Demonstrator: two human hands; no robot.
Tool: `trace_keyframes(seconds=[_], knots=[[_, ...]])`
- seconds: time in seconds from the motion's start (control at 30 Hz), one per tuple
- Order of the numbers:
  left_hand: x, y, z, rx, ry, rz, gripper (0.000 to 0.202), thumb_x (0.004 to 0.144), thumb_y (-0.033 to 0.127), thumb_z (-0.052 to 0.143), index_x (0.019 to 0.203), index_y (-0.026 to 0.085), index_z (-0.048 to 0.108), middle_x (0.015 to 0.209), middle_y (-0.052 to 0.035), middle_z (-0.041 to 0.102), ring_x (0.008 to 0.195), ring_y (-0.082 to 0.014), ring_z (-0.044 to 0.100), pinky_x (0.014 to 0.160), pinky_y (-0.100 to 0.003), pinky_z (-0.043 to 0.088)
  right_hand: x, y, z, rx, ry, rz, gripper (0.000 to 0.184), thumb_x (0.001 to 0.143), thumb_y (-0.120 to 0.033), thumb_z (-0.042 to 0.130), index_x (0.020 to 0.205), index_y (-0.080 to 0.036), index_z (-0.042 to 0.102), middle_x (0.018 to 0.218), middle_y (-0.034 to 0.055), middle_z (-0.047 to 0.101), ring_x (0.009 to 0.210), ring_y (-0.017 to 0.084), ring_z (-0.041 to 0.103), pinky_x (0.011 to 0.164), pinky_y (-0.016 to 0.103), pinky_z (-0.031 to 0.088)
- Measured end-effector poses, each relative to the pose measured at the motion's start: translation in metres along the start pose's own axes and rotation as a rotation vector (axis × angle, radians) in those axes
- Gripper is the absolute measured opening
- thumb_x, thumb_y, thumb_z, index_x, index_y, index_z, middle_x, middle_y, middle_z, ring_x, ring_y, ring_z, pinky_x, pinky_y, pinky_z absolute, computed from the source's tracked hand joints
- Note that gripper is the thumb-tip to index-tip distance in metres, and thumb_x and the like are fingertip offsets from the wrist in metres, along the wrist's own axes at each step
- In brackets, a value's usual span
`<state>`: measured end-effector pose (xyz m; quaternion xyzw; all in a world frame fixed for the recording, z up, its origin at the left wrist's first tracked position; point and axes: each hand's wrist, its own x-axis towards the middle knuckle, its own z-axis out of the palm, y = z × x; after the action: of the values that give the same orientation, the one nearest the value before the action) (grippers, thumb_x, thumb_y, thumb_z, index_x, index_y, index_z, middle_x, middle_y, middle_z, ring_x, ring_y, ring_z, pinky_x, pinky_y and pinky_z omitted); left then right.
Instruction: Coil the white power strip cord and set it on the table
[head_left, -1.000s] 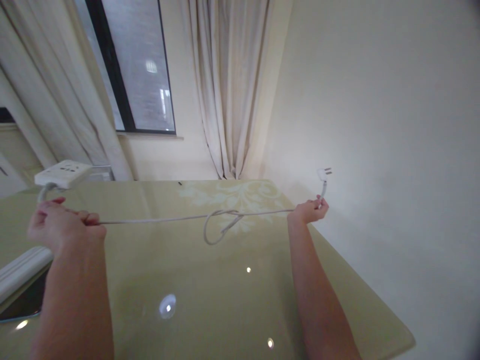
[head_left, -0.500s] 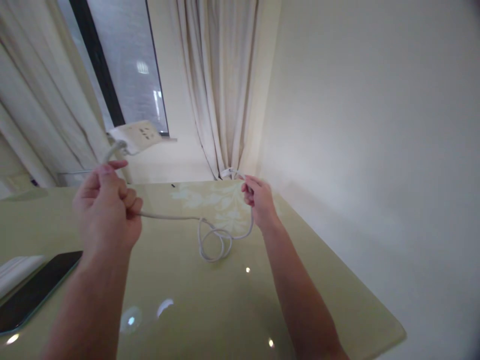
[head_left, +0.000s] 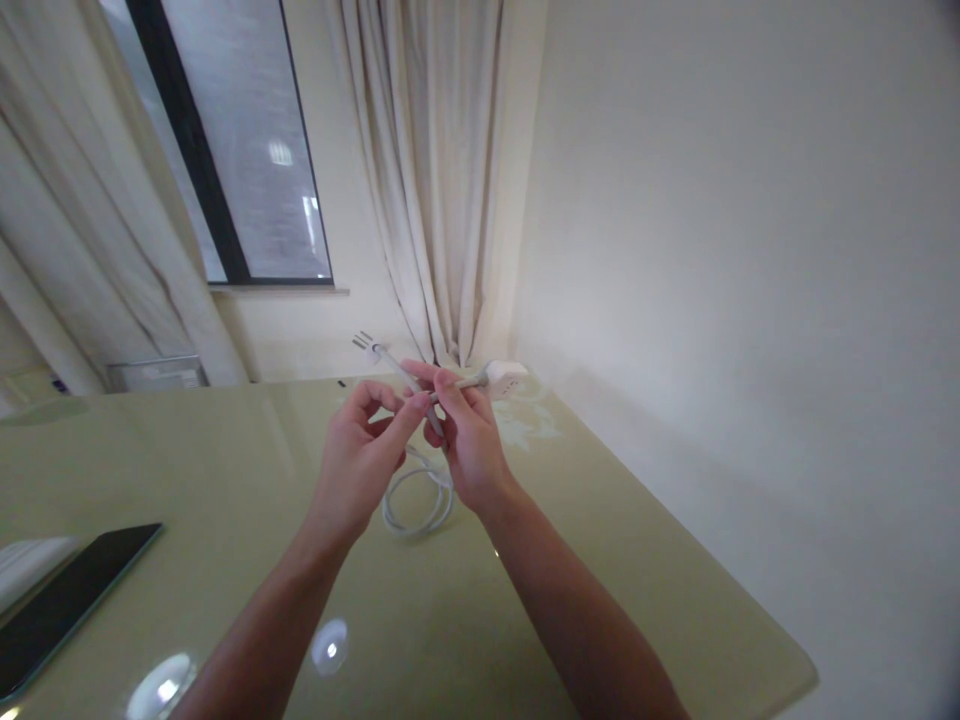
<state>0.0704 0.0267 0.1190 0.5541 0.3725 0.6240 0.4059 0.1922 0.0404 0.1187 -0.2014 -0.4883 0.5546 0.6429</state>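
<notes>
Both my hands meet above the middle of a glossy yellow-green table point(head_left: 225, 470), each pinching a white power cable. My left hand point(head_left: 358, 462) and my right hand point(head_left: 469, 440) touch at the fingertips, where the two cable ends cross. The plug point(head_left: 364, 343) sticks up to the left of my hands. The white socket block point(head_left: 507, 378) juts out to the right behind my right hand. A slack loop of the cable point(head_left: 415, 508) hangs below my hands onto the table.
A dark flat phone or tablet point(head_left: 71, 595) lies at the table's left edge beside a white object point(head_left: 22, 565). Behind the table are a window point(head_left: 232, 150) and pale curtains point(head_left: 427, 180). A bare wall point(head_left: 750, 250) runs along the right.
My hands, first spread wide with the cable stretched, have come together at the centre. The cable ends now cross, socket block on the right, plug on the left, and the cable hangs in a loop.
</notes>
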Motion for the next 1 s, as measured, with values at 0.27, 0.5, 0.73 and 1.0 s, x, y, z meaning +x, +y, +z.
trace_keyframes(seconds=[0.27,0.5,0.73,1.0], knots=[[0.003,0.006,-0.011,0.07,-0.128,0.082,0.043,0.087,0.041,0.081,0.123,0.022,0.071,0.067,0.0024,0.061,0.053,-0.0102,0.048,0.045,-0.02,0.034,0.006,0.008,-0.006,-0.139,-0.057,-0.069,0.045,0.095,-0.063,0.067,0.09,-0.02,0.081,0.065,-0.0024,0.055,0.059,0.01,0.045,0.059,0.025,0.036],[0.009,-0.003,-0.019,0.577,0.109,0.495,0.021,0.094,0.041,0.074,0.104,0.023,0.08,0.107,-0.0073,0.073,0.068,-0.0137,0.058,0.054,-0.024,0.048,0.019,0.015,-0.023,-0.573,0.014,-0.07,0.078,0.098,-0.082,0.04,0.074,-0.017,0.076,0.068,0.0052,0.069,0.07,0.017,0.067,0.075,0.03,0.052],[0.011,-0.003,-0.025,0.835,0.273,0.693,0.015,0.098,0.035,0.069,0.102,0.022,0.076,0.093,-0.006,0.075,0.069,-0.0168,0.062,0.07,-0.029,0.049,0.002,-0.001,-0.014,-1.185,0.112,-0.239,0.059,0.101,-0.068,0.056,0.067,-0.021,0.071,0.068,0.0074,0.071,0.073,0.021,0.07,0.071,0.031,0.044],[0.011,0.004,-0.035,0.902,0.357,0.628,0.024,0.097,0.042,0.066,0.087,0.021,0.067,0.078,-0.0032,0.069,0.064,-0.0177,0.061,0.063,-0.029,0.044,-0.007,-0.001,-0.007,-1.271,0.151,-0.459,0.048,0.096,-0.046,0.073,0.137,-0.026,0.061,0.12,0.009,0.077,0.111,0.028,0.071,0.096,0.042,0.052]])
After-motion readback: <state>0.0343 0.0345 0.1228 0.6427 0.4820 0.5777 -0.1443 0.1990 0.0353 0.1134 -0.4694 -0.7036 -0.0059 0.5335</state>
